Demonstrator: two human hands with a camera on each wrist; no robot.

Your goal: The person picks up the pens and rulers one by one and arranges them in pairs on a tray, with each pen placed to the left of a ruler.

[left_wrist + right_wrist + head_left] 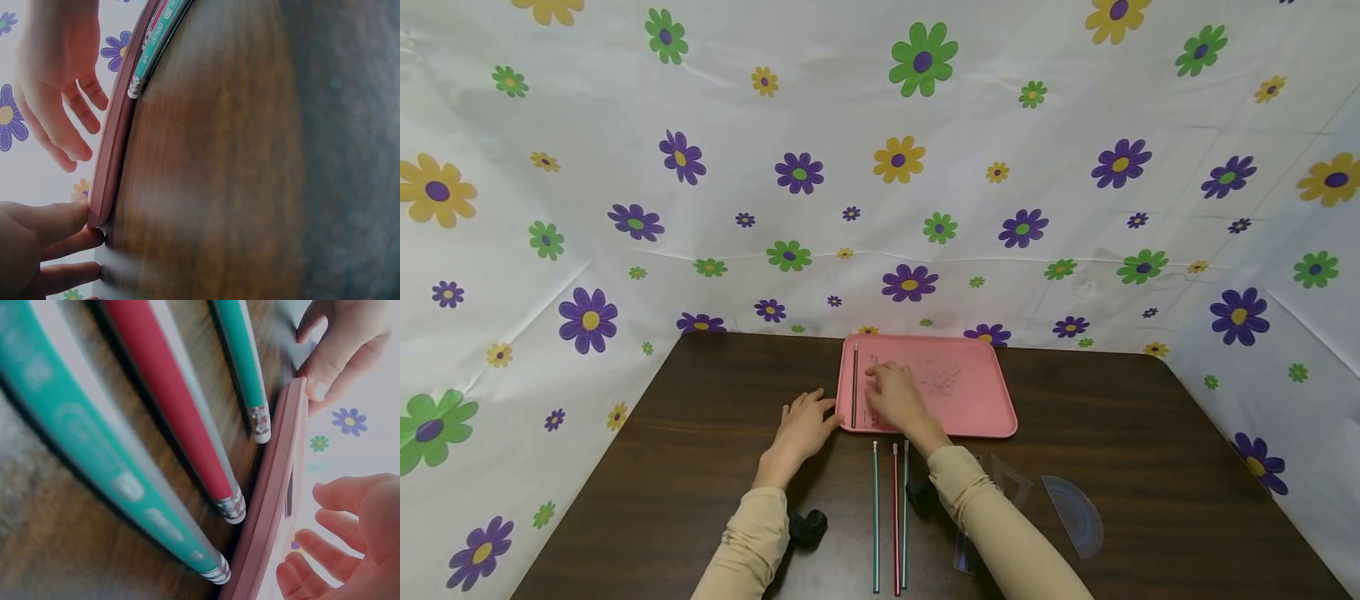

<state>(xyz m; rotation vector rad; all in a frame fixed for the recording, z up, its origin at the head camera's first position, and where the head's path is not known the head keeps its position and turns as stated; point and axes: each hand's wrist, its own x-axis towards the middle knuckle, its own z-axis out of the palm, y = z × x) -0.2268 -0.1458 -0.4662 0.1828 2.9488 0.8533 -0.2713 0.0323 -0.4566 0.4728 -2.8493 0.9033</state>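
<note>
The left hand (803, 429), fingers spread, touches the near left corner of the pink tray (981, 400). The right hand (898, 397), loosely curved around nothing, hangs above it, right of the dark pencil (854, 387) inside. Nearer lie three pencils (896, 517).

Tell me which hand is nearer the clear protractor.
Right. The right hand is over the pink tray, beyond and left of the protractor; the left hand is farther left, at the tray's near left corner.
</note>
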